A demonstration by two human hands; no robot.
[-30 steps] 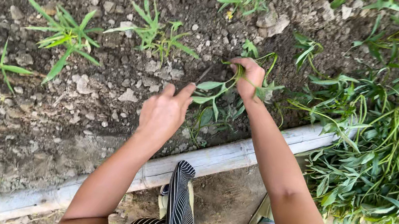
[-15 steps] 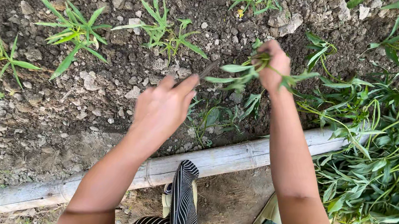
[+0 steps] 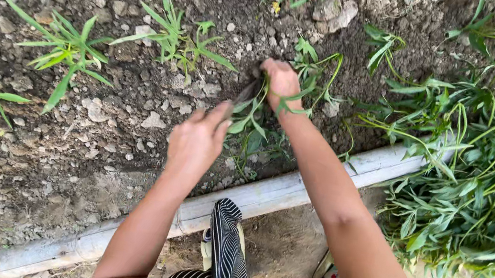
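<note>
Since the earlier frame, the right hand (image 3: 282, 84) has pushed down to the soil (image 3: 134, 109), clenched around a green seedling (image 3: 250, 114) so its stem base meets the dirt. Released and blurred, the left hand (image 3: 198, 139) hovers just beside the seedling's leaves, fingers loosely spread.

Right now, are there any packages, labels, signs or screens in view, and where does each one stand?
None in view. The frame shows only a soil bed with green seedlings, a pale border pole, a heap of cut greens, and the left hand and right hand among the plants.
</note>
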